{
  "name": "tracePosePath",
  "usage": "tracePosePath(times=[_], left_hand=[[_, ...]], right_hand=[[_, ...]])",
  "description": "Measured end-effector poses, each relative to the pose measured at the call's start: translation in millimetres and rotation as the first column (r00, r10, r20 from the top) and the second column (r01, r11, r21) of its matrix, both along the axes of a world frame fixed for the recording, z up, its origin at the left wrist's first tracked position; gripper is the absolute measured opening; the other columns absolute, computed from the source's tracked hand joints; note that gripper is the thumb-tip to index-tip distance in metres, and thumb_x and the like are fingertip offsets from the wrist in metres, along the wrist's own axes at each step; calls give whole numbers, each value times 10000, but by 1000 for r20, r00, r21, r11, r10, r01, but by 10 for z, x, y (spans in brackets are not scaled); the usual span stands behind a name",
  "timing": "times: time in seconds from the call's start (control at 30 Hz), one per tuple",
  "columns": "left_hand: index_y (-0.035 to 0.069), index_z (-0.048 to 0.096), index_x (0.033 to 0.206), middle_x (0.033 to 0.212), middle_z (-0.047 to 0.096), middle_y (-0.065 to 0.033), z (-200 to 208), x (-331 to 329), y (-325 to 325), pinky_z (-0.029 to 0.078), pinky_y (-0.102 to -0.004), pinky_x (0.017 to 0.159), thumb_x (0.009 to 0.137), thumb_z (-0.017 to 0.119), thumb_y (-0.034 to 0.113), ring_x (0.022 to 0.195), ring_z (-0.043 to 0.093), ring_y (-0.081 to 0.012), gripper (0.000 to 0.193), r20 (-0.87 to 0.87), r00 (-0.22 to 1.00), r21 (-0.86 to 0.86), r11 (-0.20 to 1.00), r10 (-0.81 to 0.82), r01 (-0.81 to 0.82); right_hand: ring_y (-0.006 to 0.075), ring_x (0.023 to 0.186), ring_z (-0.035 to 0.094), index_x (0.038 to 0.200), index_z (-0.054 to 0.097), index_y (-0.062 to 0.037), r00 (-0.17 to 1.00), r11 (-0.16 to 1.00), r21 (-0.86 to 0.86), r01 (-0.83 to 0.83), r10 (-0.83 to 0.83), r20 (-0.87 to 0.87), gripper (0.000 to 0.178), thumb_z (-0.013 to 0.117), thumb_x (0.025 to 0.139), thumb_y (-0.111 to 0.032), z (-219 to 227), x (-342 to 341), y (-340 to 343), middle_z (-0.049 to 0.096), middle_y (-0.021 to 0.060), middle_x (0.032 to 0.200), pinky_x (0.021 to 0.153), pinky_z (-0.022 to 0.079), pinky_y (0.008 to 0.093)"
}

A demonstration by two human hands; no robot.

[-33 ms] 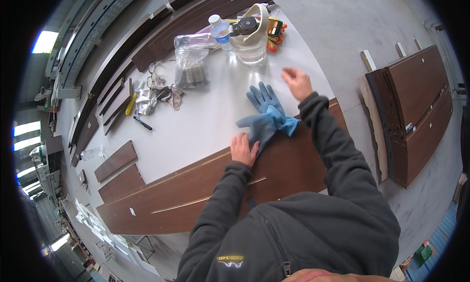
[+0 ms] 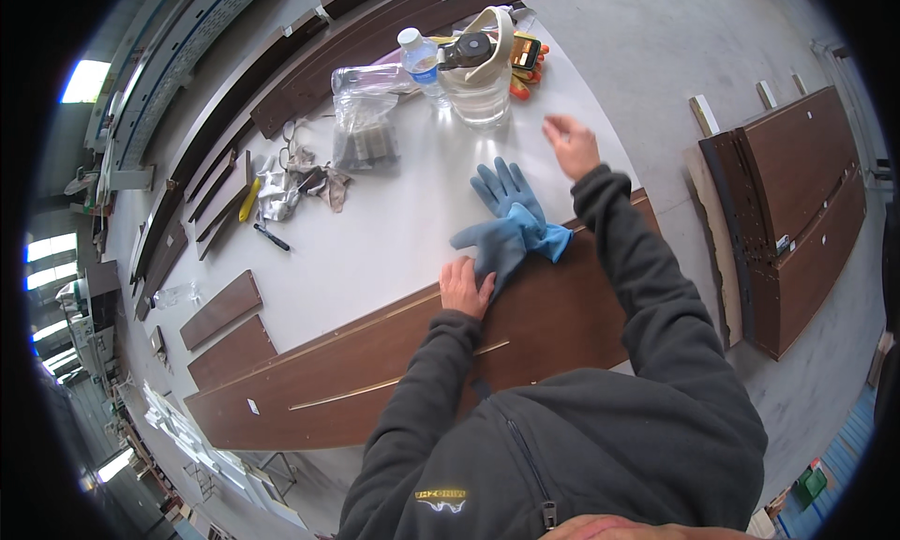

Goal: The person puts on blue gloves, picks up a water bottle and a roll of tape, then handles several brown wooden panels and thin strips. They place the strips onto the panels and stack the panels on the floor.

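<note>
My left hand [image 2: 464,289] lies with fingers stretched over the far edge of a long brown board [image 2: 366,376], its thumb beside a blue glove [image 2: 502,245]. That glove lies across the board's edge, partly over a second blue glove [image 2: 511,188] spread on the white table. Above the table, right of the gloves, my right hand [image 2: 574,148] is raised with loosely bent, slightly blurred fingers. Nothing shows in it. Nearest to it stands a clear water jug [image 2: 481,99] with a dark lid and a cream strap.
Behind the gloves are a water bottle [image 2: 420,67], a plastic bag of small parts [image 2: 366,137], and a phone [image 2: 525,54]. Crumpled rags [image 2: 300,179], a yellow-handled tool [image 2: 248,201] and a dark pen-like tool [image 2: 272,237] lie left. Brown panels [image 2: 797,221] are stacked at right.
My right hand has moved slightly away from me, toward the far side of the table. My left hand and the gloves have barely shifted.
</note>
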State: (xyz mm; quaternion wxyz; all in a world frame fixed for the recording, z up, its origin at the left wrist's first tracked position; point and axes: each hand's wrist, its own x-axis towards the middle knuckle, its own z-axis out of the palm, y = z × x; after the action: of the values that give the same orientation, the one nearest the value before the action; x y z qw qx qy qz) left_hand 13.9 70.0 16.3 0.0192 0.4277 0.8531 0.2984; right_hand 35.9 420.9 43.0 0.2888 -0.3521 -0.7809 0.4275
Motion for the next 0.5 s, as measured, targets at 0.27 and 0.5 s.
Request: tracePosePath(times=[0.27,0.5], left_hand=[[9,626,1130,1129,658,-154,-115,-47,-14,486,-496,897,840,843,257,1000,594,-387,438,-32,999,21,1000,-14,15],[4,623,1142,1131,664,-182,-110,-73,-10,490,-502,878,831,832,242,996,596,-408,444,-9,999,-16,999,-32,32]], right_hand=[[293,1087,749,1341,685,-14,981,978,-72,194,-191,47,468,703,974,-303,-229,-960,1232,766,201,1188,959,579,388],[229,1066,753,1354,670,29,957,934,-209,290,-277,89,488,728,981,-279,-480,-1433,1559,762,197,1220,951,586,338]])
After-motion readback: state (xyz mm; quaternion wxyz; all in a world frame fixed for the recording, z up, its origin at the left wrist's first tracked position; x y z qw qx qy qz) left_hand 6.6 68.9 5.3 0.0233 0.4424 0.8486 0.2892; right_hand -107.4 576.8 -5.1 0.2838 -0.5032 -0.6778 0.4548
